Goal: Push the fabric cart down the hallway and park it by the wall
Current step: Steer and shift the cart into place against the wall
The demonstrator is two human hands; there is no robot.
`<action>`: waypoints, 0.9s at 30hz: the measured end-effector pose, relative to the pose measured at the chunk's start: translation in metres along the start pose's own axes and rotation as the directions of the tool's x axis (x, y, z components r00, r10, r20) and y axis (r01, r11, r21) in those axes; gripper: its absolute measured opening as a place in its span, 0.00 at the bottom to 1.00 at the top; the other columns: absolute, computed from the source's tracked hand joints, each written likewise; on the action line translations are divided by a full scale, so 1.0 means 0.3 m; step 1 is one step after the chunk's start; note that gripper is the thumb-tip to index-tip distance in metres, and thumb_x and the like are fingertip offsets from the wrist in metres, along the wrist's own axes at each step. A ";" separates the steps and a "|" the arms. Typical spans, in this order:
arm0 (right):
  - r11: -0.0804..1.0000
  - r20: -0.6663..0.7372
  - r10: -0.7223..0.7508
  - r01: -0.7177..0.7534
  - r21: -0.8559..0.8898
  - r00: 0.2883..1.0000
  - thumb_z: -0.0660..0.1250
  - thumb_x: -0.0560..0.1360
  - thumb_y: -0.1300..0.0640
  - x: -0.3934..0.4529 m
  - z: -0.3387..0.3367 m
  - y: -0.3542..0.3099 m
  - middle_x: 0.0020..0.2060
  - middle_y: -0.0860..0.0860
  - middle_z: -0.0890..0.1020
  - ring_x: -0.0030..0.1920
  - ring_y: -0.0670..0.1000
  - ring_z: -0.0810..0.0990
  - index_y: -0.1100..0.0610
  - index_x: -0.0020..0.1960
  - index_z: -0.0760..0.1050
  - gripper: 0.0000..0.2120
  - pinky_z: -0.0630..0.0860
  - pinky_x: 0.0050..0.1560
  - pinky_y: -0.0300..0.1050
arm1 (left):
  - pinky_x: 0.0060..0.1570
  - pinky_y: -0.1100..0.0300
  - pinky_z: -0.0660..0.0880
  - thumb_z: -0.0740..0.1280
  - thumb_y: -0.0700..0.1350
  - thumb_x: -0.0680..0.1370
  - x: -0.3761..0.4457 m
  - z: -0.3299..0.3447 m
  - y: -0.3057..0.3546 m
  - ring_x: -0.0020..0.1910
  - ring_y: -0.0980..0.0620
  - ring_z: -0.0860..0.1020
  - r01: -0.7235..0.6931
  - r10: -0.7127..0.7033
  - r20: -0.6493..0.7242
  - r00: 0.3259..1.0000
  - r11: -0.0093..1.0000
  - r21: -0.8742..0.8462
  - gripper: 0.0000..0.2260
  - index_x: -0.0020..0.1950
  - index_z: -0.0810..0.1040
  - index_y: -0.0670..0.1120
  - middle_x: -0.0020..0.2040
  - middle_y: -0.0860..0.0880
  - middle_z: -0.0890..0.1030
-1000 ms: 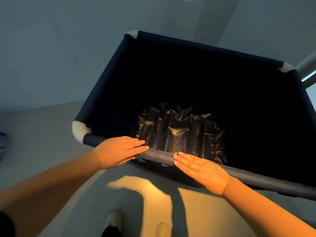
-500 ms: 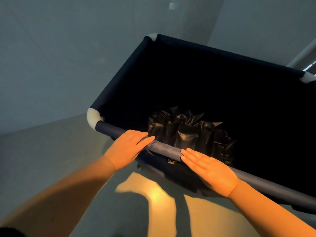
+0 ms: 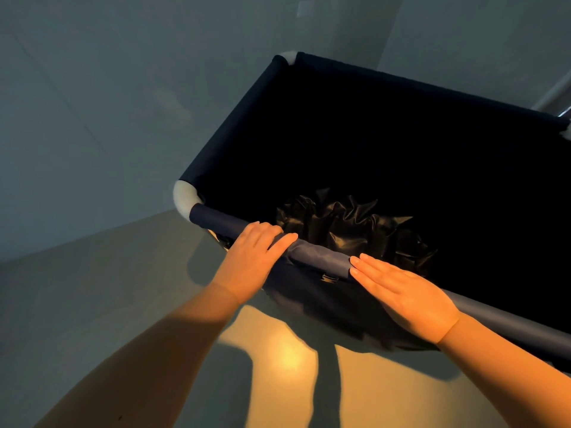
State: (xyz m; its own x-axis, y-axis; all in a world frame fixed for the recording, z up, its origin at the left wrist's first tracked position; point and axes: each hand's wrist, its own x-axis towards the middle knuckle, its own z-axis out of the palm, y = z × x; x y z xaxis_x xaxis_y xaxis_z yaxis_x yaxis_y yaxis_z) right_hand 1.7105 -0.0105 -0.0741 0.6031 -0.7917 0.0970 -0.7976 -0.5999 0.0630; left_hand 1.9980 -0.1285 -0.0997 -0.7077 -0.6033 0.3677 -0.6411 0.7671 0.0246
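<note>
While pressed flat against the near rail [image 3: 324, 256] of the fabric cart [image 3: 386, 143], kept both palms on top of the padded bar rather than wrapped around it, a hold that suited shoving forward more than lifting or pulling. Left hand [image 3: 251, 259] laid near the white corner cap [image 3: 185, 197], fingers together and draped over the bar, thumb side toward the inside of the bin. Right hand [image 3: 408, 296] set further along the same rail, fingers straight and together, open and lying flat, clamped on nothing. Spread apart along the rail, likely to steer the cart and stop it slewing.

Stood on the pale hallway floor [image 3: 92, 288], close beside the grey wall [image 3: 92, 103] on the left, with its far-left corner [image 3: 289, 57] nearest a wall junction. Ran its long axis along the held rail, from lower right to upper left in the head view, with the short sides pointing away toward the far wall. Carried a crumpled black plastic bag [image 3: 349, 230] against the inner side of the near rail. Judged as near the end of the push, with parking by the wall not yet settled. Wheels hidden beneath the cloth.
</note>
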 end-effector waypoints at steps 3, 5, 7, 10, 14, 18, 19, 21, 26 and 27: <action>1.000 0.014 -0.004 0.004 -0.006 1.000 0.70 0.68 0.69 0.032 0.004 -0.026 0.71 0.57 0.65 0.71 0.57 0.65 0.61 0.72 0.61 0.35 0.65 0.68 0.53 | 0.59 0.44 0.72 0.73 0.30 0.65 -0.039 -0.017 -0.022 0.53 0.38 0.77 0.021 -0.021 -0.011 1.000 1.000 -0.008 0.27 0.63 0.75 0.40 0.54 0.38 0.79; 1.000 0.026 -0.007 0.008 -0.015 1.000 0.72 0.66 0.69 0.053 0.003 -0.043 0.71 0.56 0.64 0.71 0.56 0.64 0.61 0.72 0.61 0.38 0.63 0.68 0.53 | 0.59 0.44 0.72 0.72 0.29 0.65 -0.059 -0.027 -0.034 0.53 0.38 0.77 0.029 -0.029 -0.020 0.999 1.000 -0.013 0.26 0.63 0.76 0.40 0.53 0.38 0.79; 1.000 0.024 -0.024 0.024 -0.017 0.999 0.72 0.66 0.69 0.084 0.008 -0.069 0.72 0.56 0.64 0.72 0.56 0.63 0.61 0.72 0.60 0.38 0.62 0.69 0.53 | 0.59 0.43 0.72 0.71 0.29 0.66 -0.091 -0.041 -0.057 0.52 0.38 0.78 0.045 -0.045 -0.024 0.999 0.999 -0.011 0.26 0.63 0.76 0.40 0.53 0.38 0.79; 0.999 0.022 -0.045 0.045 -0.022 0.999 0.71 0.66 0.69 0.143 0.016 -0.110 0.72 0.56 0.64 0.72 0.56 0.62 0.61 0.73 0.60 0.38 0.60 0.69 0.53 | 0.60 0.42 0.71 0.70 0.30 0.66 -0.148 -0.058 -0.108 0.53 0.37 0.77 0.076 -0.075 -0.021 0.997 0.997 0.018 0.25 0.63 0.75 0.40 0.53 0.38 0.79; 0.997 0.019 -0.074 0.073 0.011 0.997 0.71 0.65 0.71 0.236 0.028 -0.179 0.73 0.55 0.63 0.72 0.56 0.62 0.61 0.73 0.60 0.39 0.61 0.70 0.52 | 0.61 0.43 0.69 0.59 0.35 0.72 -0.241 -0.088 -0.188 0.53 0.37 0.76 0.121 -0.121 0.000 0.993 0.992 0.046 0.20 0.64 0.74 0.40 0.54 0.38 0.78; 0.992 0.031 -0.117 0.115 0.043 0.993 0.70 0.65 0.72 0.343 0.038 -0.263 0.73 0.55 0.62 0.73 0.56 0.62 0.61 0.73 0.61 0.39 0.62 0.70 0.51 | 0.63 0.44 0.65 0.57 0.35 0.72 -0.355 -0.117 -0.277 0.54 0.38 0.73 0.166 -0.164 -0.030 0.986 0.982 0.093 0.21 0.66 0.71 0.42 0.55 0.38 0.77; 0.991 0.036 -0.130 0.128 0.037 0.991 0.70 0.65 0.72 0.370 0.038 -0.285 0.73 0.55 0.62 0.73 0.56 0.61 0.61 0.73 0.61 0.39 0.61 0.70 0.51 | 0.63 0.44 0.64 0.57 0.35 0.72 -0.385 -0.126 -0.300 0.55 0.38 0.72 0.173 -0.170 -0.040 0.985 0.980 0.100 0.22 0.66 0.70 0.42 0.55 0.38 0.77; 0.987 0.044 -0.157 0.155 0.037 0.987 0.70 0.65 0.71 0.426 0.035 -0.334 0.73 0.55 0.62 0.73 0.56 0.61 0.61 0.73 0.62 0.38 0.61 0.70 0.52 | 0.63 0.45 0.63 0.56 0.35 0.72 -0.445 -0.146 -0.342 0.55 0.38 0.72 0.192 -0.187 -0.050 0.981 0.975 0.112 0.23 0.67 0.68 0.43 0.55 0.38 0.77; 0.976 0.050 -0.215 0.212 0.053 0.975 0.71 0.65 0.70 0.550 0.010 -0.476 0.71 0.57 0.68 0.70 0.57 0.67 0.62 0.71 0.65 0.36 0.71 0.65 0.52 | 0.63 0.46 0.63 0.57 0.35 0.72 -0.611 -0.201 -0.426 0.56 0.39 0.71 0.263 -0.257 -0.060 0.965 0.954 0.145 0.23 0.67 0.68 0.44 0.55 0.39 0.76; 0.971 0.043 -0.235 0.233 0.049 0.971 0.72 0.64 0.70 0.571 0.006 -0.504 0.70 0.57 0.69 0.70 0.57 0.68 0.62 0.71 0.66 0.36 0.71 0.64 0.51 | 0.64 0.46 0.63 0.57 0.35 0.72 -0.646 -0.214 -0.439 0.56 0.39 0.71 0.276 -0.269 -0.066 0.961 0.949 0.152 0.23 0.67 0.68 0.44 0.55 0.39 0.76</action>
State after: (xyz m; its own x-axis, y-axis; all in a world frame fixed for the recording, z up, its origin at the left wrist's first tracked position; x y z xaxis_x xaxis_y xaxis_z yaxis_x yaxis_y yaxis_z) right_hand 1.9345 -0.0556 -0.0688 0.7735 -0.6328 0.0365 -0.6338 -0.7727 0.0347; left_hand 2.2386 -0.0986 -0.1144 -0.4879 -0.7718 0.4077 -0.8491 0.5280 -0.0167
